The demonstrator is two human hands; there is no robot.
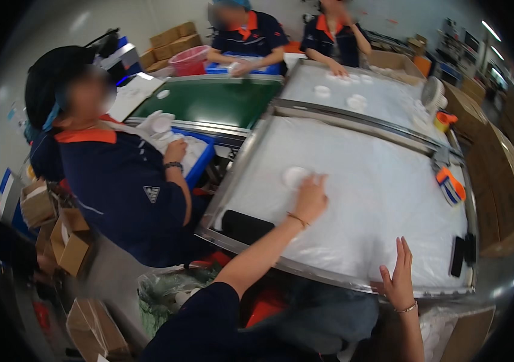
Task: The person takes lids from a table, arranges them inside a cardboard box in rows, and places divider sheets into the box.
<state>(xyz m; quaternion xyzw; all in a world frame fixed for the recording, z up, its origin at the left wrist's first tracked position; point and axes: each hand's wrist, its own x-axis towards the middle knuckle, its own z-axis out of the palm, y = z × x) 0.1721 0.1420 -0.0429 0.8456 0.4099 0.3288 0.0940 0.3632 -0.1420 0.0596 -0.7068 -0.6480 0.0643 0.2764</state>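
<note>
A white round piece [293, 177] lies on the table [365, 175], which is covered in clear plastic sheeting. My left hand [312, 199] reaches over the table, its fingers stretched out at the right side of that piece. Whether the fingertips touch it I cannot tell. Above the table's near edge, to the right, my right hand [399, 279] is raised with its fingers extended and nothing in it.
Black pads [246, 227] lie at the near left corner, an orange-and-blue tape roll [451, 186] by the right edge. Co-workers sit left and across. Beside them are a green conveyor belt [220, 99] and a blue crate [199, 166]. A lined bin [169, 295] stands below left.
</note>
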